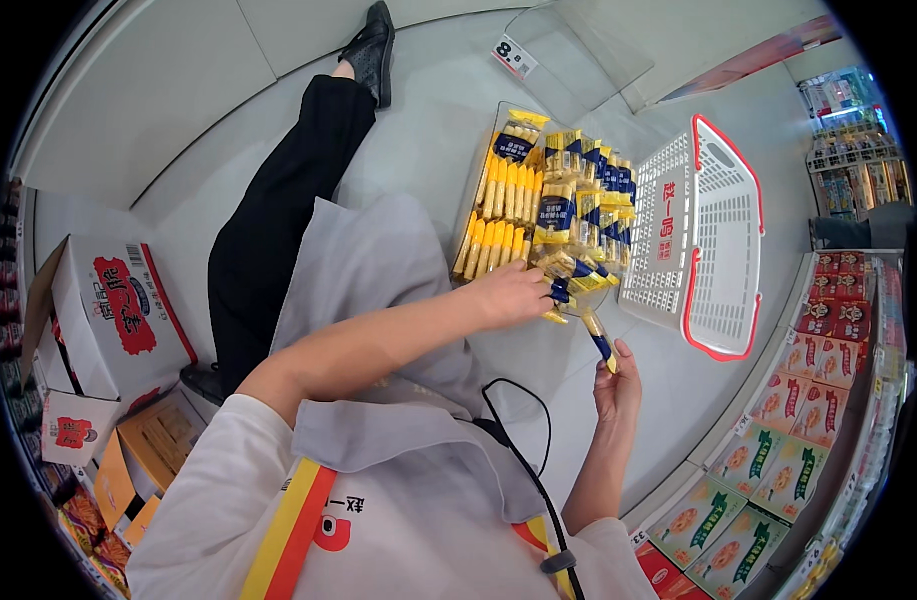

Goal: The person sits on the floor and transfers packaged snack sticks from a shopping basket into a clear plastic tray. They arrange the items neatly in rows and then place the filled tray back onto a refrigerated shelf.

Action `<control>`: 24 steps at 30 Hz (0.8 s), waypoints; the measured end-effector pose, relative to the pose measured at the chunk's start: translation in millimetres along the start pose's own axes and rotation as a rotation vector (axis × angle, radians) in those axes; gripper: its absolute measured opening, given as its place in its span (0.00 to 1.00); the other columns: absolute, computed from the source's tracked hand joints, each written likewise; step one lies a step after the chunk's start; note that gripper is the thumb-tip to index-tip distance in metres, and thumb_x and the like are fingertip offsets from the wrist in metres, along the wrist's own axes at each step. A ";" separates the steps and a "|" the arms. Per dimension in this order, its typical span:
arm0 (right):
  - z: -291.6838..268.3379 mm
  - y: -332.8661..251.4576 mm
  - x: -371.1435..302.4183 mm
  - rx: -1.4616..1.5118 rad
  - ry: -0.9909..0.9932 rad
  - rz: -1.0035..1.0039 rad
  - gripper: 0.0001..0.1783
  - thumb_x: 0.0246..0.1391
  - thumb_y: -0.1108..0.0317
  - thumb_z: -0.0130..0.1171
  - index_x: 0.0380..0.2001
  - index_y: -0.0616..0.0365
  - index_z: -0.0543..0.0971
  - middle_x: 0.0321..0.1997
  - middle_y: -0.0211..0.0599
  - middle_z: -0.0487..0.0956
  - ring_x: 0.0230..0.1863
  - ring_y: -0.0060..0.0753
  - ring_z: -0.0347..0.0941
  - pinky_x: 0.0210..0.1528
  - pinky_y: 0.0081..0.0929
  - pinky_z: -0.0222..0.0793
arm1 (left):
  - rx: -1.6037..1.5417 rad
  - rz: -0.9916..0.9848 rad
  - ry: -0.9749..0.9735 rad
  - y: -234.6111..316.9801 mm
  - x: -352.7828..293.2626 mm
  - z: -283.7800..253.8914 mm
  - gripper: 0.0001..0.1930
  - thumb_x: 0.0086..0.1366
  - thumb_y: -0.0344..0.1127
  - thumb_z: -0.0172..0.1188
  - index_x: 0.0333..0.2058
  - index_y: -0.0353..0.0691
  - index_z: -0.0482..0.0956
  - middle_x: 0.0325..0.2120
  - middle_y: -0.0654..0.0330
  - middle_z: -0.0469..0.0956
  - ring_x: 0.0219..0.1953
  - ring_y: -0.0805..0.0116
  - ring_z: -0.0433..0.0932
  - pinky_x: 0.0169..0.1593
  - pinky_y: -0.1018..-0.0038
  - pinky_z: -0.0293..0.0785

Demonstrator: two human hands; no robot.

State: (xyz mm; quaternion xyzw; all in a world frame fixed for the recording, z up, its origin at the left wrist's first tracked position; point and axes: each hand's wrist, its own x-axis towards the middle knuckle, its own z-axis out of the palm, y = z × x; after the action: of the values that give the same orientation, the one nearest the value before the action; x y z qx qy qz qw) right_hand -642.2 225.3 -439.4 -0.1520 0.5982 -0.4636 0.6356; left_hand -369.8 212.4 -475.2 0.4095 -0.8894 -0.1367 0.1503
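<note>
A clear plastic bin (475, 203) stands on the floor in front of me, filled with small snack packs (556, 212) in clear, yellow and navy wrappers. On its left side the packs stand in neat rows; toward the near right corner they lie loose and tilted. My left hand (513, 295) reaches over the near edge, fingers closed at a navy-and-yellow pack (560, 290); the fingertips are partly hidden. Just outside the near right corner, my right hand (618, 385) pinches a single slim snack pack (600, 340) by its lower end, holding it tilted.
A white basket (660, 225) with red rim and handles is right of the bin. Behind lies a clear panel (588, 62) with a price card (514, 56). Open cartons (118, 310) sit at left; shelved boxes (778, 410) line the right. My leg (278, 220) stretches along the bin's left.
</note>
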 end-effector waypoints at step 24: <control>47.8 13.6 22.5 -0.736 -0.059 -0.550 0.13 0.56 0.78 0.55 0.44 0.71 0.76 0.34 0.38 0.78 0.33 0.25 0.76 0.38 0.23 0.78 | 0.077 -0.032 0.221 14.7 -2.0 3.1 0.02 0.55 0.32 0.54 0.28 0.44 0.73 0.26 0.66 0.74 0.38 0.68 0.72 0.43 0.68 0.64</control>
State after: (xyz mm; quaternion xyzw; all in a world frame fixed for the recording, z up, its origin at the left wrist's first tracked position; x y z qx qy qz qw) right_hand -596.8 197.8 -452.2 -0.5339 0.6422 -0.3674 0.4093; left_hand -379.9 223.6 -472.9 0.4418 -0.8653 -0.0587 0.2295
